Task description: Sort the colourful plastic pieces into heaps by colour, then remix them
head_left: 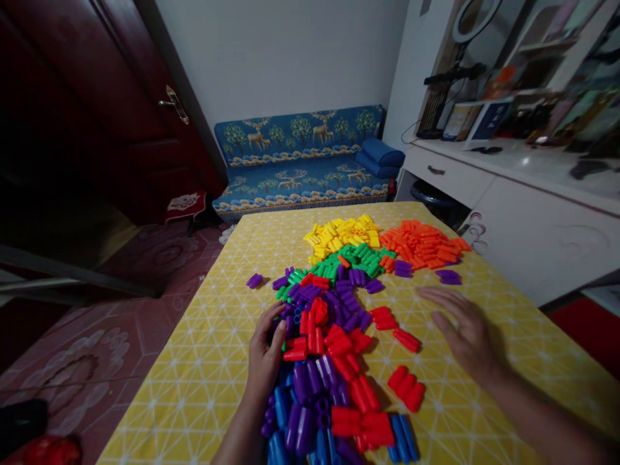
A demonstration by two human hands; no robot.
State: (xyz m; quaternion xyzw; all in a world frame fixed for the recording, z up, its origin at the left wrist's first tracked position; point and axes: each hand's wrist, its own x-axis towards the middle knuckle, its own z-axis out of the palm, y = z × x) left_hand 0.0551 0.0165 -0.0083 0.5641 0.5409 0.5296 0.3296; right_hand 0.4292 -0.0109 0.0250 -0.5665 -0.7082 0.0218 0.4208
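Plastic building pieces shaped like joined tubes lie in a long heap on the table. My left hand (265, 345) rests at the heap's left edge, against purple pieces (296, 314) and a red piece (295, 349). Its fingers are bent, with the thumb apart from them, and the fingertips are partly hidden. To the right of the heap, my right hand (467, 332) is held over the cloth, fingers stretched out and nothing in them. Nearest to it are a loose red piece (407, 340) and another red piece (405, 388). Blue pieces (283, 407) lie at the near end.
Yellow pieces (341, 236), green pieces (361, 259) and orange pieces (421, 244) form piles at the far end of the yellow tablecloth (203, 381). Beyond stands a blue patterned sofa (300, 165). A white cabinet (547, 226) is at the right, a dark red door (121, 116) at the left.
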